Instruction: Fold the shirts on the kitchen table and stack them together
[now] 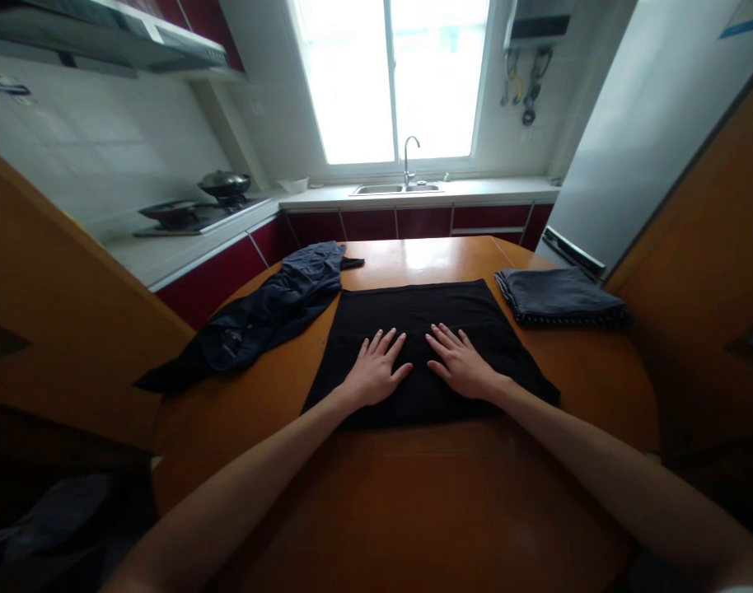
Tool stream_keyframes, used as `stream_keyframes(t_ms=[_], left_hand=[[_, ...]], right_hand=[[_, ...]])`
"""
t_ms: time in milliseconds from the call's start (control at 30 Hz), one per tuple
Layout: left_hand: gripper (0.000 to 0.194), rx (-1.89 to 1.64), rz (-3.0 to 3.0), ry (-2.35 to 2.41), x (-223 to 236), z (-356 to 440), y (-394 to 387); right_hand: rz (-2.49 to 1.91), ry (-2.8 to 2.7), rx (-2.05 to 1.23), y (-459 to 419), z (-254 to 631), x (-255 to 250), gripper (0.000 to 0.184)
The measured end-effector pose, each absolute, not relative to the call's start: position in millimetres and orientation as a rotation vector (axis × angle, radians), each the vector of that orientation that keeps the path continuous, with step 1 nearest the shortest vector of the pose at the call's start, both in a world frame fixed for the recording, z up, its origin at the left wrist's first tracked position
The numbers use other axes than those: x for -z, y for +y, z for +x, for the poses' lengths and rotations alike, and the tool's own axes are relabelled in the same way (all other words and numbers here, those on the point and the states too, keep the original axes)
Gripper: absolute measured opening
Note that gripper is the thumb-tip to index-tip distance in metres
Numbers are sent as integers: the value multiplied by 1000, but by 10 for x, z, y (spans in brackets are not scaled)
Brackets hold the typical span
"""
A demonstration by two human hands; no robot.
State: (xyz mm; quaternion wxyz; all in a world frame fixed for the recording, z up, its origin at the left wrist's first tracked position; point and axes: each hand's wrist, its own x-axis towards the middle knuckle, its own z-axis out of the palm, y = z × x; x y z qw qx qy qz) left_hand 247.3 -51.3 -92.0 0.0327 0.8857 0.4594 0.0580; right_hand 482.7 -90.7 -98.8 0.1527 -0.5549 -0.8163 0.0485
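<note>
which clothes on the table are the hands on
The flat black cloth in the middle. The left hand and right hand rest on it, not on the crumpled clothes or the folded stack.

The left forearm (240,494) and right forearm (624,486) run off the picture's edges, the range hood (105,37) is cut off at upper left, the window view (392,78) is washed out, and a dim lower-left bundle (61,519) is unreadable.
</note>
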Motion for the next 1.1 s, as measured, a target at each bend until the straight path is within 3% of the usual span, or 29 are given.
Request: stream_keyframes(t_ms=[1100], left_hand=[[68,-210,2727,1410,938,2484,-513]], right_hand=[[-1644,-2345,-155,-915,4844,992,62]])
